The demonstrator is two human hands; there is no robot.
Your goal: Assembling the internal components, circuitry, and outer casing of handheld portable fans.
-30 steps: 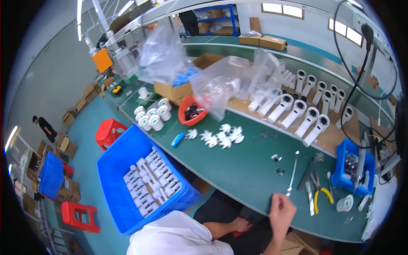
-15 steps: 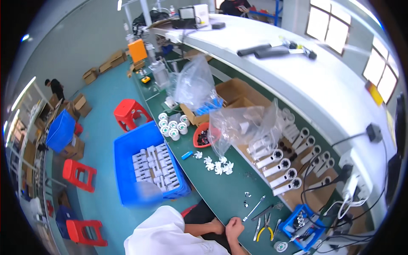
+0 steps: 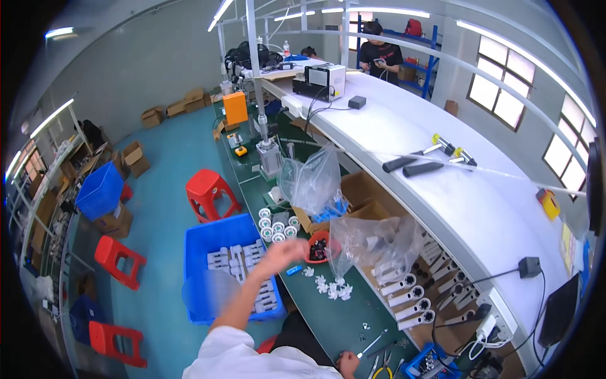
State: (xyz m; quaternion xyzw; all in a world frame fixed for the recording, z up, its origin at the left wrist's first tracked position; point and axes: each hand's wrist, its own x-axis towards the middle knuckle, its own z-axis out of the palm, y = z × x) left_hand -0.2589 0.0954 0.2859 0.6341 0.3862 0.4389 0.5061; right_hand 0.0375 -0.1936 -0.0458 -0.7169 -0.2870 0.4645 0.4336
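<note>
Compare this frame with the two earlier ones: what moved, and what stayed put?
The left hand has risen from low near the body and now reaches out, blurred, toward the red bowl; whether it holds anything cannot be told. The right hand stays low at the green bench edge. The blue bin, white parts and plastic bags lie as before.

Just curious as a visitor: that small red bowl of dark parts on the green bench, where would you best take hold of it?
Take the red bowl by its rim on the near side, facing the aisle. It sits upright and open-topped, so the rim is the only free edge; a plastic bag crowds its far right side. The left hand is raised just beside it, blurred.
</note>
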